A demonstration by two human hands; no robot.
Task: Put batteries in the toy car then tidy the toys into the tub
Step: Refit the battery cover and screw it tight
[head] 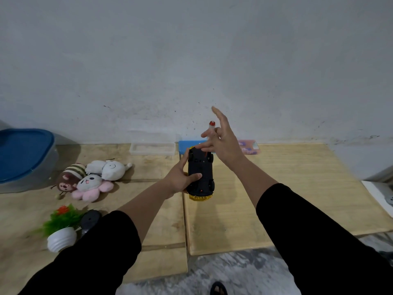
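Observation:
My left hand [180,177] grips the toy car [201,173] from its left side. The car is turned over, so its black underside and wheels face up and a yellow edge shows at its near end. My right hand [223,141] hovers over the car's far end with the index finger stretched up. Its other fingers pinch a small white cylinder with a red end [211,125], which looks like a battery. A grey tub with a blue lid [25,158] stands at the far left. Three plush toys lie beside it: a brown striped one [69,177], a pink flower one [91,185] and a white one [110,169].
A small plant in a white pot [61,233] and a black object [90,219] sit near my left sleeve. Against the wall lie a clear tray [152,149], a blue box [185,145] and a pink packet [249,146]. The wooden boards [276,199] end near me at a grey floor.

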